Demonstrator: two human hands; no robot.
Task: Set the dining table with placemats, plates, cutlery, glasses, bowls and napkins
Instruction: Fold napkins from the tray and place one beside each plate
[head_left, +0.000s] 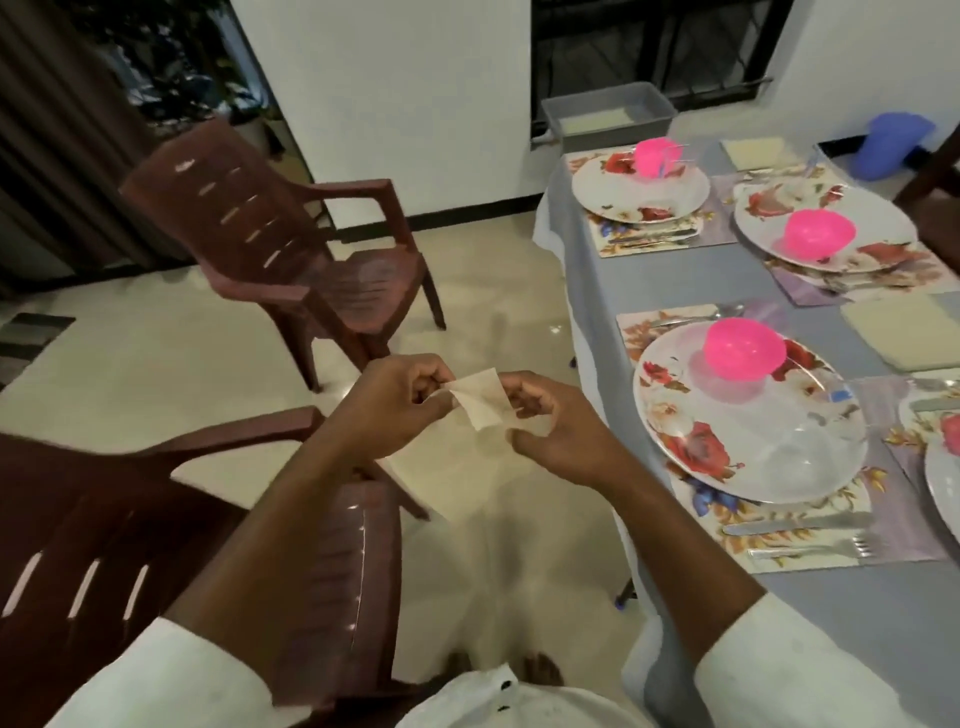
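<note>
Table is looking nearly set; both hands, left hand and right hand, are pinching a flimsy napkin over the floor, so it's probably risking tearing or slipping.

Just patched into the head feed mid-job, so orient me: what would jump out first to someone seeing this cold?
Both hands, the left hand and the right hand, pinch a thin pale napkin in mid-air above the floor, centre frame. To the right, bright pink bowls sit on floral plates on the grey-clothed table. Two dark red plastic chairs stand at left.
</note>
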